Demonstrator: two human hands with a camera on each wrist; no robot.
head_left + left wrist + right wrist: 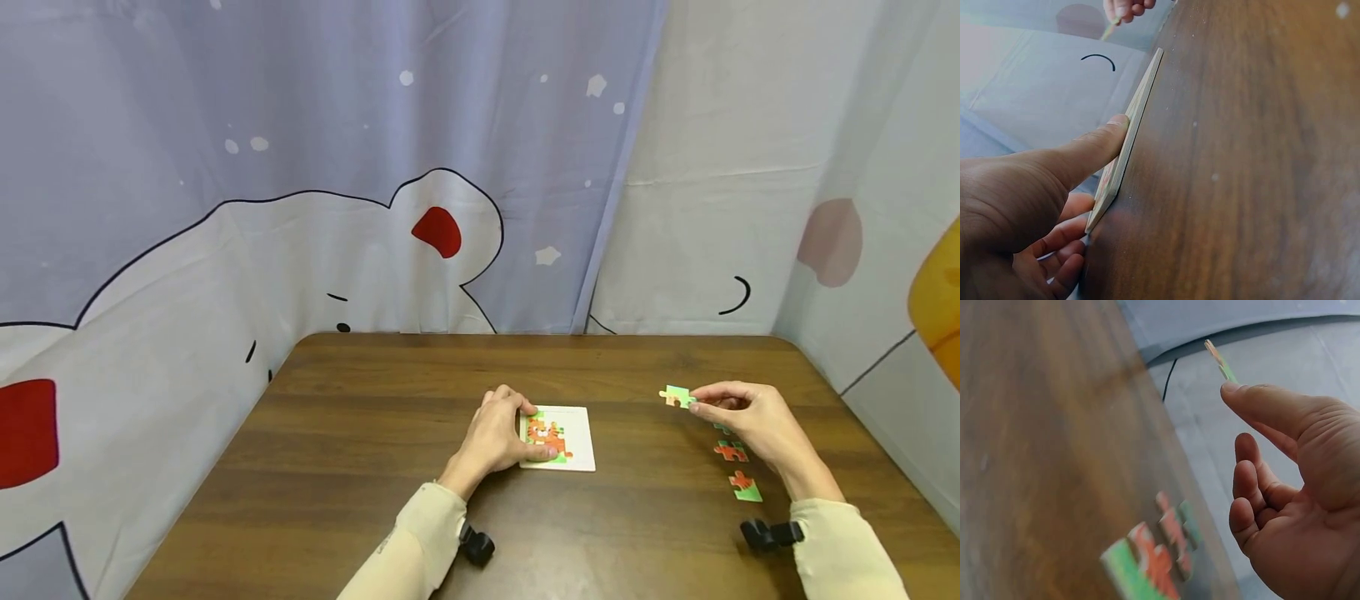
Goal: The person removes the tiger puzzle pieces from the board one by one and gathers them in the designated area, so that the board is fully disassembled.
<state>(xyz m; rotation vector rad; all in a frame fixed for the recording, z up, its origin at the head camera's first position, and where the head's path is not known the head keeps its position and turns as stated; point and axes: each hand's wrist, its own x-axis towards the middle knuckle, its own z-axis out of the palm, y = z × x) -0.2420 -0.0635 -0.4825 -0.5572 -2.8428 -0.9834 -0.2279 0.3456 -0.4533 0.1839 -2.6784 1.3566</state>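
Around the middle of the counter (360,467), about midway between its left and right edges, a puzzle board (590,442) is lying flat with the left hand (495,433) holding its left side, the thumb resting over the joined pieces and a fingertip touching the far left corner. To the right, toward the counter's far right corner, the right hand (757,417) is pinching a green puzzle piece (678,395) between thumb and forefinger, the other fingers curling in, and is holding it up off the wood. As I'm judging it, what counts is the sideways gap: the board is lying to the left of the lifted piece and a little nearer the counter's front edge, while the piece is stretching roughly left to right, one knob pointing boardward. The board's bare white part is facing the right hand, and nothing but wood is showing between them. Near the right edge, a red piece (731,451) and a red-and-green piece (745,486) are lying in a row running front to back, with another piece (722,429) showing only partly beside the right hand.
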